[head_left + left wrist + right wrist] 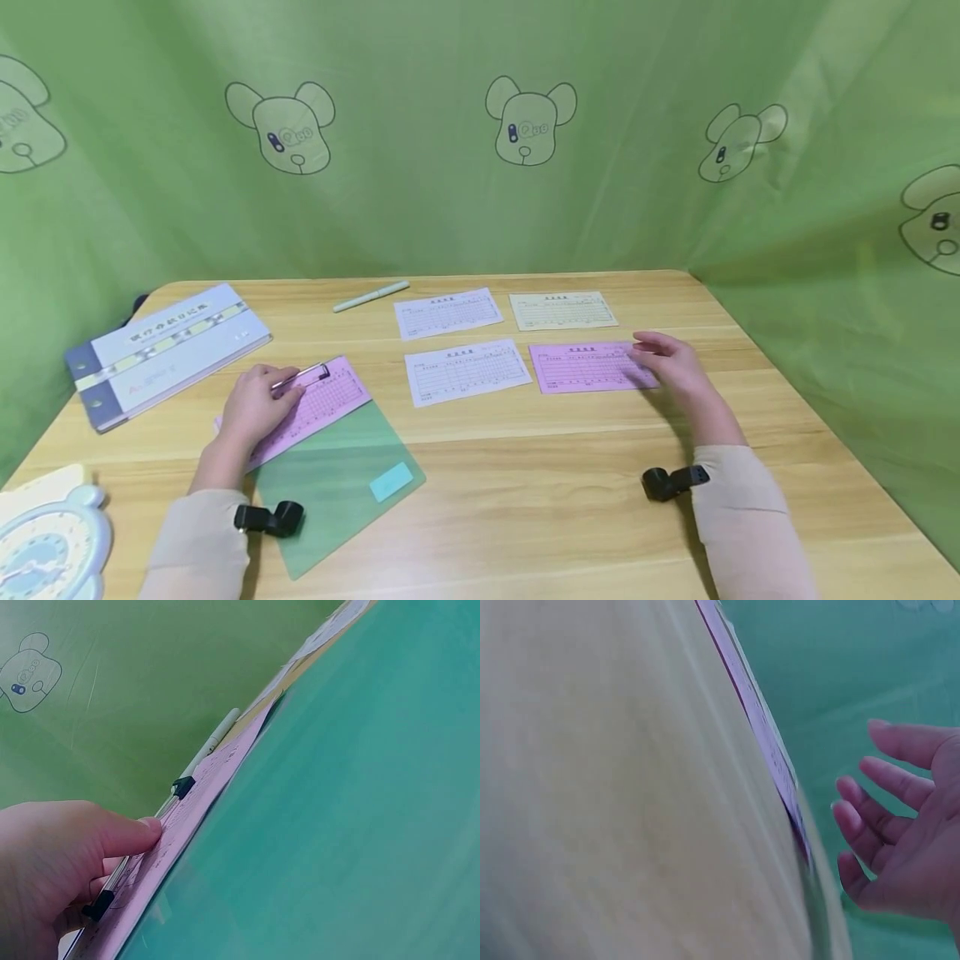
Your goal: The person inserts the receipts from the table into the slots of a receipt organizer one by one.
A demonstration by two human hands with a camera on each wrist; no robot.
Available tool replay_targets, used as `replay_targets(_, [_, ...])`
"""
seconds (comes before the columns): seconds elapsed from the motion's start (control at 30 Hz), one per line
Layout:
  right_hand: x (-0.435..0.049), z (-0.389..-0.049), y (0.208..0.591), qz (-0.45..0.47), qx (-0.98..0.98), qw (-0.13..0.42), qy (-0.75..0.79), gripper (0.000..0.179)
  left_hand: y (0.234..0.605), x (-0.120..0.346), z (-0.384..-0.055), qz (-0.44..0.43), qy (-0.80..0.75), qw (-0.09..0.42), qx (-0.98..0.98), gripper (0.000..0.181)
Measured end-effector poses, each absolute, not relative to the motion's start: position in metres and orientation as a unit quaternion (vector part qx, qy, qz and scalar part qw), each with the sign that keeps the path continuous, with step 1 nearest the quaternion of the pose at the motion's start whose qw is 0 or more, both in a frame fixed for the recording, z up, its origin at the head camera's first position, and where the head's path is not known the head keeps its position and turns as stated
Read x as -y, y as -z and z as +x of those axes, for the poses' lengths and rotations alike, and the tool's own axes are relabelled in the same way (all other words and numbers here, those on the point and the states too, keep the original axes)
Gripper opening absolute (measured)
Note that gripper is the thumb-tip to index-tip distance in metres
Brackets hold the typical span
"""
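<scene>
A green clipboard (330, 492) lies tilted on the table at the left, with a pink printed form (318, 408) across its clip end. My left hand (258, 404) grips the clipboard at its metal clip (177, 799); the thumb lies on top and the fingers curl at the edge. Over the right end of another pink form (588, 367) hovers my right hand (678, 367). Its fingers (896, 780) are loosely bent and hold nothing in the right wrist view.
Two white forms (467, 372) and a cream form (564, 310) lie around the pink one. Behind them is a pale pen (371, 297). A ledger book (168, 350) lies at the left, and a blue toy clock (52, 546) sits at the front left corner. A green curtain (420, 217) surrounds the table.
</scene>
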State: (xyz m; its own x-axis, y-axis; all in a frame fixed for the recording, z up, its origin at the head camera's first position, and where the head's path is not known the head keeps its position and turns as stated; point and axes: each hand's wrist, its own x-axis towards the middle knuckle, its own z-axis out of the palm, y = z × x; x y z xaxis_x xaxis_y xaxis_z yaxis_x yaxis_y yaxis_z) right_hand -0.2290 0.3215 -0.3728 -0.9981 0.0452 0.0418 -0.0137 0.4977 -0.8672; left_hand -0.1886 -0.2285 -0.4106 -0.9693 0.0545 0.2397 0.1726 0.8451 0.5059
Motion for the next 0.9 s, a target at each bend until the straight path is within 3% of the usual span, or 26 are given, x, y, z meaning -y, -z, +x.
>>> replay_targets(0.37, [-0.340, -0.233, 0.395, -0.067, 0.868, 0.018, -0.491, 0.052, 0.411, 0.228, -0.188, -0.057, 0.270, 0.110, 0.955, 0.037])
replay_targets(0.9, [-0.333, -0.241, 0.395, -0.051, 0.940, -0.021, -0.338, 0.065, 0.410, 0.228, -0.188, -0.055, 0.272, 0.104, 0.955, 0.037])
